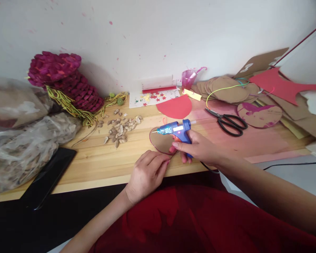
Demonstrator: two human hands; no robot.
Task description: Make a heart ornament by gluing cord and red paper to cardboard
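Note:
My right hand [200, 147] is wrapped around the handle of a blue hot glue gun [183, 135], with a glue stick poking out of its back. The nozzle points left, over the far part of a cardboard disc [162, 142] with a dark reddish edge. At the disc's near edge, my left hand [147, 172] has its thumb and fingers pinched together. What lies between those fingertips is too small to make out, though a thin dark strand seems to run there. Beyond the glue gun lies a red paper piece [175, 107] with a rounded edge.
Nut shells [121, 130] lie scattered left of the disc. Black scissors [230, 123], a painted cardboard disc [259, 114] and stacked discs [225, 89] are at right. A purple shell-covered object [68, 82], plastic bags [34, 151] and a phone [48, 177] occupy the left.

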